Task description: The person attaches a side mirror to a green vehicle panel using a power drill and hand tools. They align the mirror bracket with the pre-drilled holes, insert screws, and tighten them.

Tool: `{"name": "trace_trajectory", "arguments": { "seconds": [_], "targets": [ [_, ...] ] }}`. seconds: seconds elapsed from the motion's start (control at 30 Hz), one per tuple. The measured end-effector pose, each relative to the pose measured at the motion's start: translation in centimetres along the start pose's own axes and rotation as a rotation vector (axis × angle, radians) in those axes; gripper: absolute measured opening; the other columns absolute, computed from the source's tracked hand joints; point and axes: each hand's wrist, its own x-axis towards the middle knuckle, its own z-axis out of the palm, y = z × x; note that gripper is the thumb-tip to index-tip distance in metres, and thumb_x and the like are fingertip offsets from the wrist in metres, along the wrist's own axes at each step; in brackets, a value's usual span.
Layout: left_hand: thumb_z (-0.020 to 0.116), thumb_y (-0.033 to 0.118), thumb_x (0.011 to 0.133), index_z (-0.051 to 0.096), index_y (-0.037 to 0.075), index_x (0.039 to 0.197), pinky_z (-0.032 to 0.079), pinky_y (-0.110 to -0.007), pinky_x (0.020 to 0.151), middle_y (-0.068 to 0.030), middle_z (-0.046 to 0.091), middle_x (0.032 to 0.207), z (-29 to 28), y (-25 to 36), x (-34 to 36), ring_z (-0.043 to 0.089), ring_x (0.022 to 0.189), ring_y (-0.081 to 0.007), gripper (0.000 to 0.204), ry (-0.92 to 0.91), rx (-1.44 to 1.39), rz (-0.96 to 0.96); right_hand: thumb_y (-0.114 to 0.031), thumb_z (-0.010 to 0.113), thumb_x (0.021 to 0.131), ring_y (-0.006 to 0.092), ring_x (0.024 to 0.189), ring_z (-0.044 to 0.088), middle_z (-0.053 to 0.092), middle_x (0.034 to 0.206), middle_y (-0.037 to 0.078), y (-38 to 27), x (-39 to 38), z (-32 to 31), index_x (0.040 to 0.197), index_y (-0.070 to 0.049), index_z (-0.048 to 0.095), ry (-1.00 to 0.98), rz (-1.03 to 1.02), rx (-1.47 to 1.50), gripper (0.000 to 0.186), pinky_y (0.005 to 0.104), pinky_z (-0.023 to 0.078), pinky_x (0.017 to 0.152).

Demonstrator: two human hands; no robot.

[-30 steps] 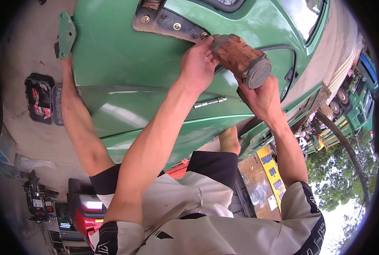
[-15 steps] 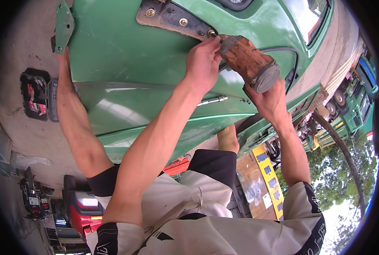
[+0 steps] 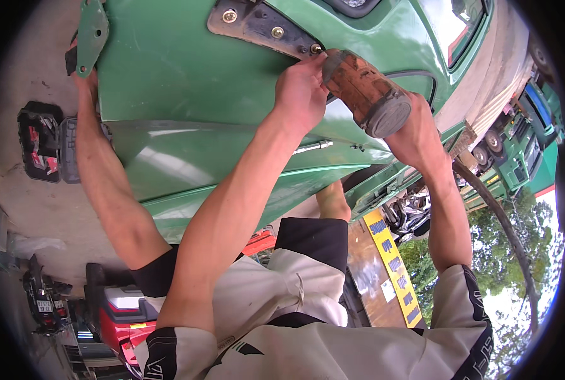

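Observation:
A worn orange power driver [image 3: 361,88] points at a bolt at the end of a dark metal hinge plate [image 3: 263,28], which lies against a green vehicle door panel [image 3: 187,82]. My right hand [image 3: 417,132] is closed on the driver from behind; its body hides most of my fingers. At the driver's nose, my left hand [image 3: 300,88] pinches the bit beside the bolt; the fingertips partly cover it. Two more bolts with washers [image 3: 277,31] sit in the plate. A silver extension bar [image 3: 312,147] lies on the panel below my left wrist.
An open dark tool case [image 3: 40,140] stands on the ground at the left, beyond my bare leg. A green metal bracket [image 3: 94,38] is at the upper left. Red machinery [image 3: 121,310] and a yellow-edged board [image 3: 393,272] lie lower down. Green vehicles stand at the right.
My right hand has shifted up and right around the back of the driver, its wrist turned. The driver's nose stays at the same bolt, and my left hand keeps its pinch. The view has shifted slightly.

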Motion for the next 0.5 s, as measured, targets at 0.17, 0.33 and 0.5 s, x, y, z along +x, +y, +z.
{"name": "trace_trajectory", "arguments": {
  "seconds": [0.17,0.33,0.5],
  "targets": [
    [0.047,0.016,0.107,0.064,-0.001,0.119,0.046,-0.034,0.099,-0.0080,0.069,0.113,-0.1,0.4,0.1,0.062,0.110,-0.0189,0.027,-0.063,0.050,0.014,-0.012,0.071,0.082,0.0447,0.090,0.067,0.072,0.091,0.022,-1.6,1.3,-2.9,0.119,-0.009,0.067,-0.014,-0.103,-0.378,0.036,0.0518,0.053,0.077],
    [0.048,0.013,0.107,0.066,-0.002,0.114,0.047,-0.033,0.092,-0.0087,0.070,0.107,0.5,0.2,-0.5,0.062,0.099,-0.0184,0.025,-0.008,0.051,-0.029,-0.007,0.069,0.082,0.0413,0.085,0.068,0.069,0.082,0.017,-1.6,2.5,-4.4,0.109,-0.008,0.064,-0.069,-0.311,-0.570,0.028,0.0513,0.051,0.074],
    [0.056,0.016,0.105,0.067,-0.001,0.112,0.049,-0.032,0.087,-0.0063,0.070,0.100,0.6,0.1,-0.8,0.064,0.093,-0.0156,0.021,0.162,-0.013,-0.005,-0.011,0.072,0.083,0.0438,0.085,0.068,0.070,0.085,0.023,-1.3,2.1,-2.8,0.112,-0.006,0.063,-0.205,-0.132,-0.440,0.031,0.0513,0.052,0.073]
  ]
}}
